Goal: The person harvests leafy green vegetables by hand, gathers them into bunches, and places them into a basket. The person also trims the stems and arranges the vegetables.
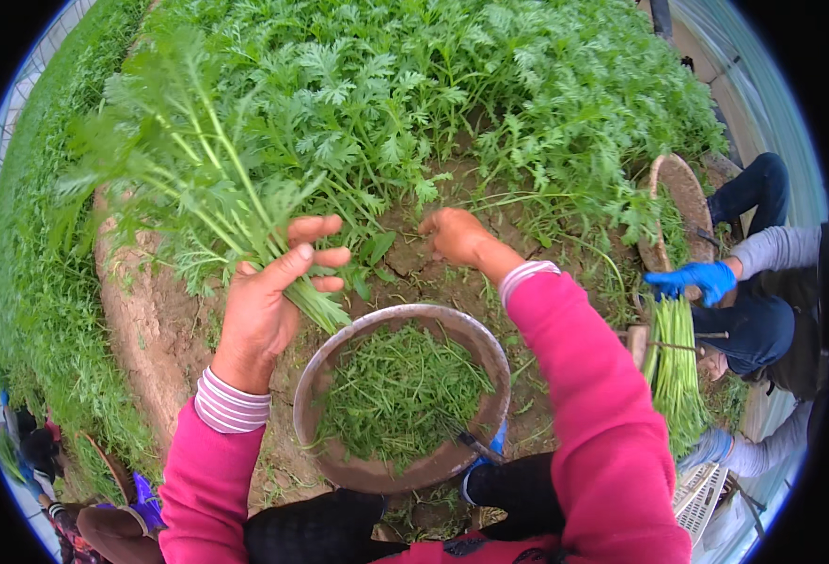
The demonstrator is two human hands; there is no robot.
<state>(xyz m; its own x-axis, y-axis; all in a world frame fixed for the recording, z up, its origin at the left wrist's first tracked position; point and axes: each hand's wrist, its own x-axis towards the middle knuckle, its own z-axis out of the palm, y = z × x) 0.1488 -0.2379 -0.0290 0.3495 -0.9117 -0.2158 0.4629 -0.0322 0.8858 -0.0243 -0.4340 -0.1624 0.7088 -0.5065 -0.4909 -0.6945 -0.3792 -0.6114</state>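
Leafy green stems with lobed leaves, like garland chrysanthemum, form a loose bunch in my left hand. The thumb presses them against the palm while the fingers stay partly spread. My right hand reaches low over bare soil at the edge of the standing greens. Its fingers are bent and point down to the left; whether anything is between them is hidden. Between my forearms stands a round tub with cut leaves and stems inside. A dark-handled tool leans at its right rim.
At the right, a co-worker's blue-gloved hand is at a bundle of stems on a stand. Another round tub and a white plastic crate are nearby. More people crouch at the lower left. A soil ridge runs along the left.
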